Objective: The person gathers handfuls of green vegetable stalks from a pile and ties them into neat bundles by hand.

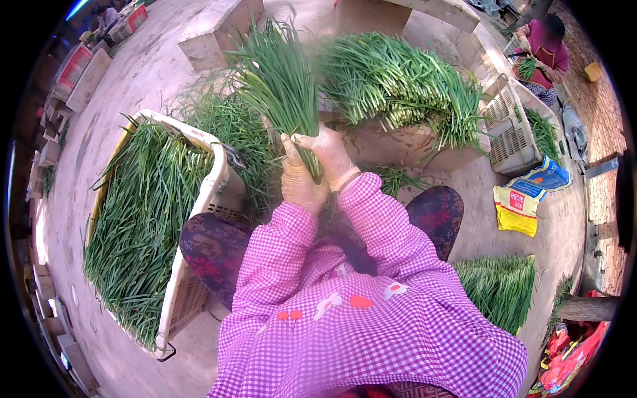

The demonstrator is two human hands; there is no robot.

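Note:
A bunch of green chives [282, 89] stands up in front of me, its leaves fanning away and its stem ends down between my hands. My left hand [304, 180], in a thin pale glove, is closed round the lower stems. Against it, my right hand [330, 154], gloved the same way, grips the stems from the right side. Just beyond, a thick heap of chives [405, 86] lies on a low concrete block [405, 147], pale stem ends toward me. Loose leaves [232, 126] are strewn left of the bunch.
A white plastic crate [192, 265] full of chives stands by my left knee. Stacked chives [497, 288] lie on the floor at right, with a yellow and blue sack [521, 202] beyond. At far right, a person [544, 56] sits holding chives near another crate [507, 126].

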